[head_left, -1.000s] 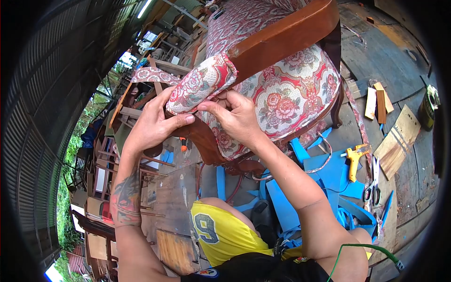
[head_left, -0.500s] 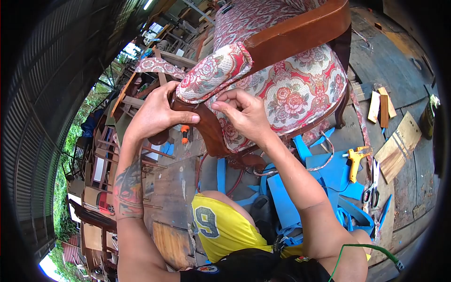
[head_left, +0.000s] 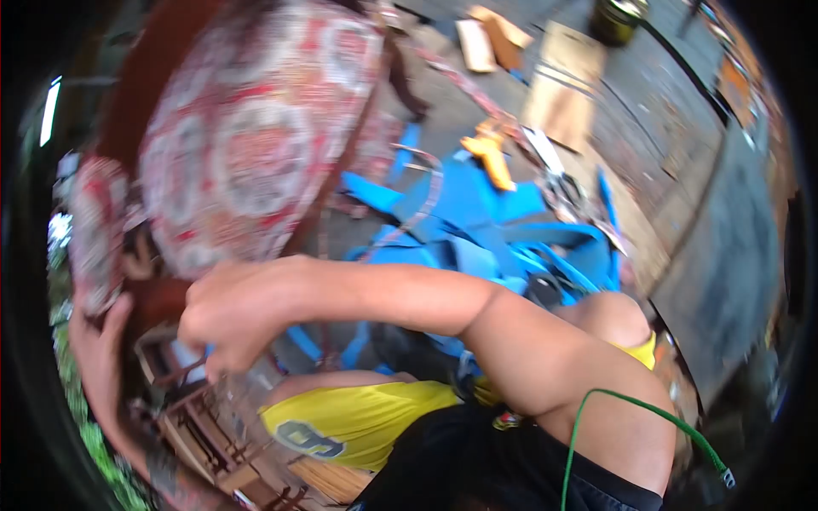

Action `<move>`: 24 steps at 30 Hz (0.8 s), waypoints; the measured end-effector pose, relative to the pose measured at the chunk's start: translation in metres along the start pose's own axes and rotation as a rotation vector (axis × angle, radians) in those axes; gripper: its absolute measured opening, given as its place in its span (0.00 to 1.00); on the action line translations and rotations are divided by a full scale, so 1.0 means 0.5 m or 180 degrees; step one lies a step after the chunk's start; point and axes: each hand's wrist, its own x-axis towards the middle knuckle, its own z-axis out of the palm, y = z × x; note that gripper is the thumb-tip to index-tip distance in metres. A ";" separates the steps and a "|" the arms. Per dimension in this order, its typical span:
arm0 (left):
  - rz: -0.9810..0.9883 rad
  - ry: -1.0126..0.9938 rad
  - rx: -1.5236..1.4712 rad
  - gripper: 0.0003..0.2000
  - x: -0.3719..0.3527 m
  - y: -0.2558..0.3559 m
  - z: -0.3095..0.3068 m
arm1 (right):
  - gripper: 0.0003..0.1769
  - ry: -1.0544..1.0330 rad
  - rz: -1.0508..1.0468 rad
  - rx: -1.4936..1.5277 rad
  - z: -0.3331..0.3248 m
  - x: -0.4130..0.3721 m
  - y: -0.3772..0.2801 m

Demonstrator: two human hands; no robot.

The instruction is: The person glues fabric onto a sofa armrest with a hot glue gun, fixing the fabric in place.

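An upholstered chair with a flowered red-and-white seat (head_left: 264, 153) fills the upper left, smeared by motion. Its padded armrest (head_left: 98, 226) stands at the left edge above a brown wooden front post (head_left: 158, 298). My left hand (head_left: 100, 345) is at the end of the armrest, thumb on the near side, the other fingers mostly hidden; it looks closed round it. My right hand (head_left: 234, 315) is beside the post with fingers curled, blurred. Whatever it may hold cannot be made out.
Blue foam scraps (head_left: 460, 213) cover the floor by my legs. Near them lie a yellow glue gun (head_left: 490, 157), scissors (head_left: 562, 183) and a piping cord (head_left: 430, 192). Wood offcuts (head_left: 562, 85) and a can (head_left: 618, 21) are farther off. Wooden frames (head_left: 204, 426) stand lower left.
My view has swung right, so the chair and both hands now appear farther left. My right hand has come away from the armrest pad's edge, toward me and lower.
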 end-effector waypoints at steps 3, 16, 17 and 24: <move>0.0102 0.0461 0.1226 0.36 0.003 -0.065 -0.055 | 0.24 -0.0266 0.0486 0.0124 -0.042 -0.093 -0.003; 0.3309 0.0763 0.0497 0.25 -0.111 0.039 0.233 | 0.21 0.2295 0.5862 -0.1626 -0.224 -0.759 0.317; 0.3465 0.0349 0.0459 0.23 -0.108 0.029 0.277 | 0.25 0.2284 0.5916 -0.1759 -0.169 -0.764 0.332; -0.0207 -0.1955 -0.1711 0.13 0.001 -0.032 0.635 | 0.31 0.3445 0.6426 -0.2401 0.007 -0.716 0.377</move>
